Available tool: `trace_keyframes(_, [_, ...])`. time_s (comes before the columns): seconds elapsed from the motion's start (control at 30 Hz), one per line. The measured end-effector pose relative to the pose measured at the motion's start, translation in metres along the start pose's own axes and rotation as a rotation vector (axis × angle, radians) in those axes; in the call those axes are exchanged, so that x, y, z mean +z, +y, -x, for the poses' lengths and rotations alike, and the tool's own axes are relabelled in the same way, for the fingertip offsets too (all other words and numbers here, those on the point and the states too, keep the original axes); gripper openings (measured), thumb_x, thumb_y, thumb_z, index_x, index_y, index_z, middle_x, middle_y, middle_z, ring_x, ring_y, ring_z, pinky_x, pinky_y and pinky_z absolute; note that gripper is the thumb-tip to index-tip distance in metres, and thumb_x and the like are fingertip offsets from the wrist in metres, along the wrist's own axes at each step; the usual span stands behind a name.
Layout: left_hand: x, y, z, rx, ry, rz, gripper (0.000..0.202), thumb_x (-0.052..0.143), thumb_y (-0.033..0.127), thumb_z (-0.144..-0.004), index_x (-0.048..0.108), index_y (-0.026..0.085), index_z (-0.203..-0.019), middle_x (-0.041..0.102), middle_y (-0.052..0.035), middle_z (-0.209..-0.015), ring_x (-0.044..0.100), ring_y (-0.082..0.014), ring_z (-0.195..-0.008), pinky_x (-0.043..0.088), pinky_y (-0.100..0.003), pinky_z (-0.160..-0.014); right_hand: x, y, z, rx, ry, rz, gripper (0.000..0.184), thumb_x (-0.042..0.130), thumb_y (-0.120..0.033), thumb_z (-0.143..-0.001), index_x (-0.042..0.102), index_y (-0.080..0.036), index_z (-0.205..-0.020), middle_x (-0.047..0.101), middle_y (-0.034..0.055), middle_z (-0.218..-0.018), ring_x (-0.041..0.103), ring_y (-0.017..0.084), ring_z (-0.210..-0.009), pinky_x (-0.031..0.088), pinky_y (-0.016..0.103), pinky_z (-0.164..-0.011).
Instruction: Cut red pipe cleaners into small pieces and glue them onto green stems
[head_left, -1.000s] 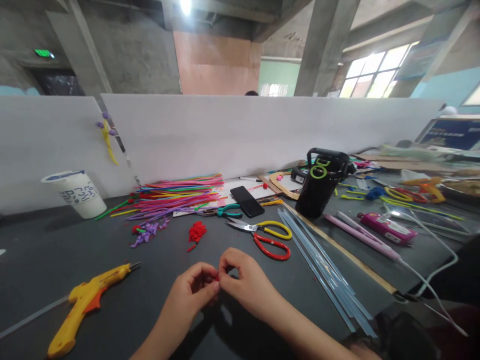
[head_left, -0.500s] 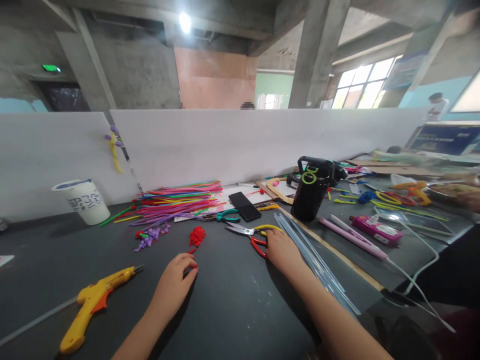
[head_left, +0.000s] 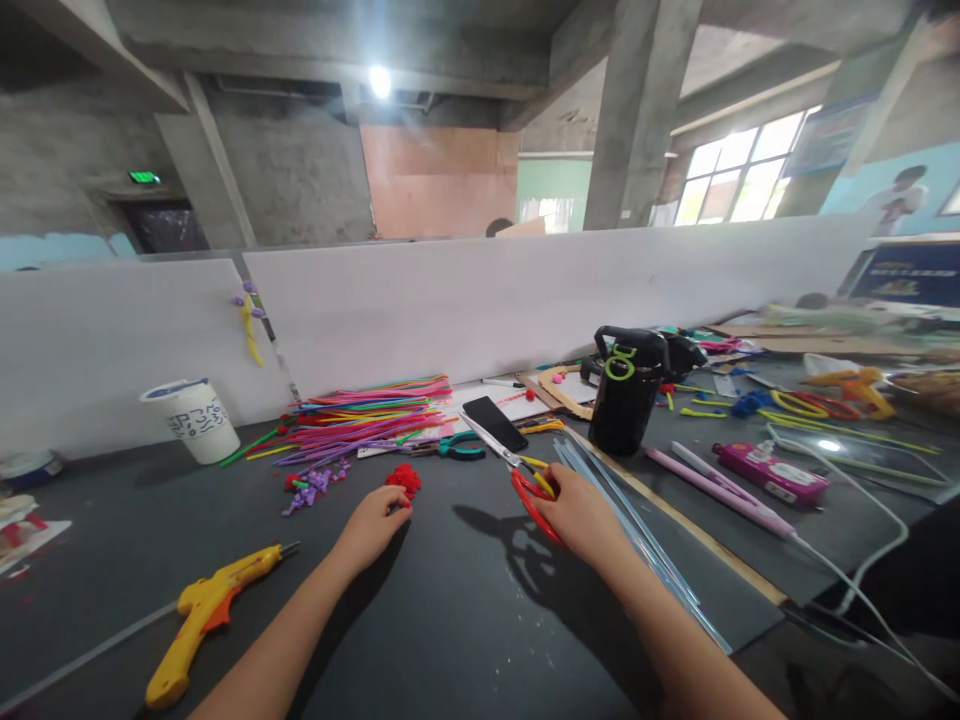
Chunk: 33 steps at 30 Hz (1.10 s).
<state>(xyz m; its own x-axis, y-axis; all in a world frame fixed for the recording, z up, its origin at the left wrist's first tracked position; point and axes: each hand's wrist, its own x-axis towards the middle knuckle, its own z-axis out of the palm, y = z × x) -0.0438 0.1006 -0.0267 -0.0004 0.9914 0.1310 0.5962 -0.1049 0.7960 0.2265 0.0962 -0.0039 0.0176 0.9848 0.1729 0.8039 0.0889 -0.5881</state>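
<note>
Red pile [head_left: 405,480] | by left hand [head_left: 377,525], grip unclear | scissors [head_left: 516,462] clamped in right hand [head_left: 581,512]

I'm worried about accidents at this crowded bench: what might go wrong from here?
The scissors in the right hand point toward the phone; their tips might scratch it if lowered there.
The left hand, close by the red pile, could scatter it.
The left forearm might brush the nearby yellow glue gun; whether it is hot cannot be seen.
</note>
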Motion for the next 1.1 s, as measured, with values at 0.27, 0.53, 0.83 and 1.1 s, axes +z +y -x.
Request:
trace_keyframes(0.27, [-0.001, 0.019, 0.041, -0.192, 0.021, 0.427, 0.031, 0.059, 0.035, -0.068, 0.067, 0.014, -0.09, 0.067, -0.0063, -0.075, 0.061, -0.0166, -0.066, 0.048, -0.029, -0.065, 0.022, -0.042, 0.035, -0.097, -0.355, -0.503, 0.008, 0.046, -0.026, -0.072, 0.048, -0.019, -0.075, 0.045, -0.0061, -0.058, 0.045, 0.009, -0.047, 0.037, 0.019, -0.045])
trace_keyframes(0.53, [-0.001, 0.038, 0.072, -0.392, -0.014, 1.123, 0.014, 0.073, 0.015, -0.061, 0.065, 0.016, -0.072, 0.066, -0.0005, -0.065, 0.057, -0.0062, -0.055, 0.046, -0.015, -0.057, 0.021, -0.055, 0.065, -0.26, -0.285, -0.513, 0.017, 0.06, -0.032, -0.07, 0.05, -0.02, -0.077, 0.043, -0.0063, -0.059, 0.035, 0.009, -0.053, 0.03, 0.02, -0.05])
trace_keyframes(0.83, [-0.009, 0.048, 0.076, -0.381, 0.016, 1.217, 0.012, 0.073, 0.014, -0.059, 0.064, 0.014, -0.067, 0.064, -0.0003, -0.062, 0.055, -0.0061, -0.052, 0.043, -0.014, -0.051, 0.015, -0.057, 0.062, -0.263, -0.324, -0.168, 0.022, 0.056, -0.035, -0.071, 0.041, -0.02, -0.064, 0.045, -0.0045, -0.058, 0.036, 0.01, -0.051, 0.025, 0.021, -0.048])
trace_keyframes(1.1, [-0.006, 0.048, 0.079, -0.378, 0.033, 1.2, 0.009, 0.071, 0.013, -0.062, 0.065, 0.014, -0.069, 0.06, 0.0013, -0.064, 0.052, -0.0058, -0.055, 0.043, -0.015, -0.054, 0.032, -0.056, 0.074, -0.305, -0.363, -0.047, 0.024, 0.055, -0.041, -0.07, 0.043, -0.02, -0.064, 0.052, -0.0018, -0.059, 0.04, 0.012, -0.049, 0.022, 0.021, -0.048])
